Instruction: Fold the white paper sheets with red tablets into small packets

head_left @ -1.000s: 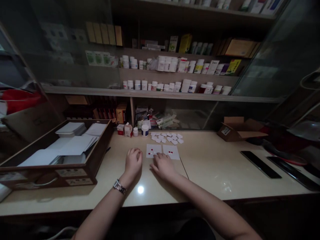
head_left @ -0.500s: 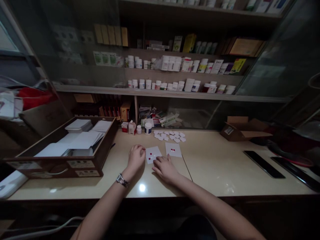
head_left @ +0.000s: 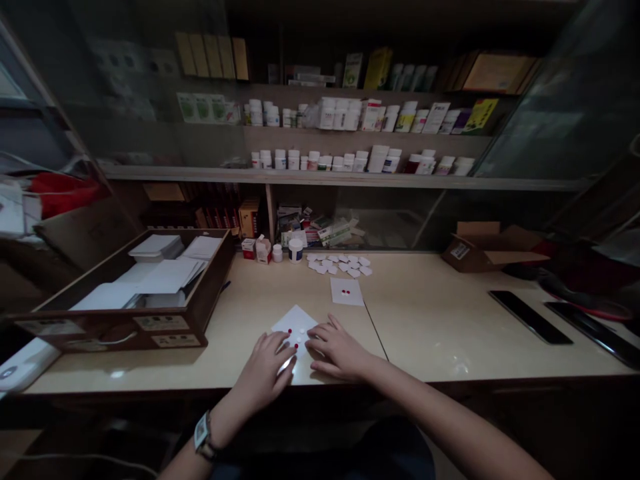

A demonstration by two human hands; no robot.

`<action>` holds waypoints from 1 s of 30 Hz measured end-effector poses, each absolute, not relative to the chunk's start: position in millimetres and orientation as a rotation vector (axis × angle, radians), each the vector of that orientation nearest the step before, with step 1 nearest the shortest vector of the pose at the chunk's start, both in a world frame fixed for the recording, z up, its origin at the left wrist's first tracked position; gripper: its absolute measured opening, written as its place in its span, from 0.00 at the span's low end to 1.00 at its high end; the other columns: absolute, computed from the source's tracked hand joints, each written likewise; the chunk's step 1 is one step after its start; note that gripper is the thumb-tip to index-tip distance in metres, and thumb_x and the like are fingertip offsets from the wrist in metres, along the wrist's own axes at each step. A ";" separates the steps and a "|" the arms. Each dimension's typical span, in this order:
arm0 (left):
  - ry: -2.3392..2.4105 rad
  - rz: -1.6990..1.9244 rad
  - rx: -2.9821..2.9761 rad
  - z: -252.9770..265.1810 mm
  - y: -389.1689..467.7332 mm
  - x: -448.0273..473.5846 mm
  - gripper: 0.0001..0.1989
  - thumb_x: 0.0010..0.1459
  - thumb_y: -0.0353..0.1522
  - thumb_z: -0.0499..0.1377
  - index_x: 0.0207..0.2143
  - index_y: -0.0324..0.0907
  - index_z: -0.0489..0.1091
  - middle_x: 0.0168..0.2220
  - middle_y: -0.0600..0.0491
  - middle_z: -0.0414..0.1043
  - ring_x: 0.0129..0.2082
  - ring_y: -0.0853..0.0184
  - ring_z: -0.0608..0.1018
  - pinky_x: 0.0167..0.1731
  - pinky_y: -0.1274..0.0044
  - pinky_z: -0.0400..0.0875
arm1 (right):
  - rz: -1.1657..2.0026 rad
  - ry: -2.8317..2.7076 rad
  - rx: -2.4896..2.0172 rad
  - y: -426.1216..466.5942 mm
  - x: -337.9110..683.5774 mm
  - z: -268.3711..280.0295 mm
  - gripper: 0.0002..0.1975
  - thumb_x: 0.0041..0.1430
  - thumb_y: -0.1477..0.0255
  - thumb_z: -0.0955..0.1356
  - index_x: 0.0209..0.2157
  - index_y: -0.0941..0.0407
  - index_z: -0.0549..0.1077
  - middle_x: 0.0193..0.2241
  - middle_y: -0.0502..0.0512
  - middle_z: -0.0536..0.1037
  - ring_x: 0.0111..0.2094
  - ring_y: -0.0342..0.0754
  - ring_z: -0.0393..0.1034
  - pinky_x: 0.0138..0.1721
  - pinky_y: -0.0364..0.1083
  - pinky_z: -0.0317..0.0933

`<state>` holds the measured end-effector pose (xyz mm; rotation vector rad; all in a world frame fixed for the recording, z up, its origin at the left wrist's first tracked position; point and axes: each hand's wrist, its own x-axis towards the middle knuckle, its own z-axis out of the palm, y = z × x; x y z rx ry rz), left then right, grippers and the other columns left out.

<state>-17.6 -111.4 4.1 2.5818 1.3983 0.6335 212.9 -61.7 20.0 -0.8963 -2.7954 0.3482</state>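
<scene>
A white paper square (head_left: 296,315) lies turned corner-first near the counter's front edge, with red and white pills (head_left: 299,339) on it. My left hand (head_left: 264,369) rests over its left side, fingers apart and reaching towards the pills. On the right side of the same paper, my right hand (head_left: 341,350) has its fingers stretched out, fingertips close to the pills. Neither hand shows anything held. Farther back lies a second paper square (head_left: 354,299) with a few red and white pills. Behind it are several small folded white paper packets (head_left: 343,266).
At the left stands a brown drawer (head_left: 197,317) full of white paper. A white jar (head_left: 295,251), a small bottle (head_left: 277,253) and small boxes (head_left: 263,249) line the back. On the right are an open carton (head_left: 467,257) and a black phone (head_left: 530,317). Medicine shelves rise behind.
The nearer paper with its pills has moved towards me and turned corner-first. My left hand has come nearer and spread its fingers; my right hand has stayed at the paper's right side.
</scene>
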 end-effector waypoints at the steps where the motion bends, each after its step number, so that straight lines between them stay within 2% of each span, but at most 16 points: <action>1: 1.371 0.599 2.608 2.1 -114.4 -19.5 0.15 0.59 0.35 0.54 0.48 0.46 0.69 0.55 0.43 0.62 0.55 0.53 0.64 0.53 0.56 0.58 | 0.350 -2.794 -0.893 -62.7 213.4 19.5 0.20 0.61 0.59 0.63 0.49 0.54 0.70 0.51 0.61 0.70 0.53 0.55 0.60 0.59 0.65 0.36; 3: 1.359 0.516 2.633 -0.4 -117.3 -21.7 0.20 0.57 0.40 0.57 0.52 0.48 0.66 0.57 0.41 0.59 0.57 0.49 0.62 0.53 0.52 0.56 | 0.356 -2.788 -0.895 -63.4 213.6 17.8 0.20 0.61 0.59 0.63 0.50 0.55 0.70 0.51 0.62 0.70 0.53 0.55 0.60 0.59 0.65 0.36; 6: 1.404 0.427 2.613 0.1 -116.4 -21.6 0.22 0.57 0.42 0.56 0.54 0.48 0.64 0.57 0.41 0.59 0.57 0.48 0.61 0.53 0.50 0.53 | 0.359 -2.775 -0.899 -62.8 213.4 14.8 0.20 0.60 0.59 0.63 0.49 0.55 0.70 0.51 0.62 0.70 0.53 0.55 0.60 0.59 0.64 0.37; 15: 1.410 0.414 2.588 15.4 -105.4 -14.6 0.27 0.55 0.46 0.56 0.54 0.45 0.63 0.53 0.44 0.65 0.51 0.52 0.65 0.53 0.56 0.53 | 0.341 -2.775 -0.888 -62.1 213.7 14.4 0.20 0.60 0.59 0.63 0.50 0.54 0.70 0.51 0.62 0.70 0.52 0.54 0.60 0.59 0.64 0.38; 24: 1.390 0.465 2.603 9.0 -101.3 -13.8 0.24 0.56 0.44 0.56 0.53 0.46 0.64 0.51 0.44 0.66 0.48 0.54 0.66 0.52 0.59 0.53 | 0.327 -2.772 -0.907 -62.1 212.4 16.3 0.19 0.60 0.59 0.63 0.49 0.54 0.70 0.50 0.61 0.71 0.52 0.54 0.61 0.60 0.64 0.36; 30: 1.388 0.560 2.566 1.9 -103.5 -21.0 0.17 0.58 0.41 0.54 0.48 0.45 0.67 0.47 0.45 0.68 0.46 0.57 0.69 0.53 0.58 0.52 | 0.265 -2.778 -0.934 -60.5 204.6 12.2 0.21 0.62 0.60 0.62 0.53 0.53 0.67 0.51 0.61 0.70 0.53 0.54 0.59 0.60 0.64 0.35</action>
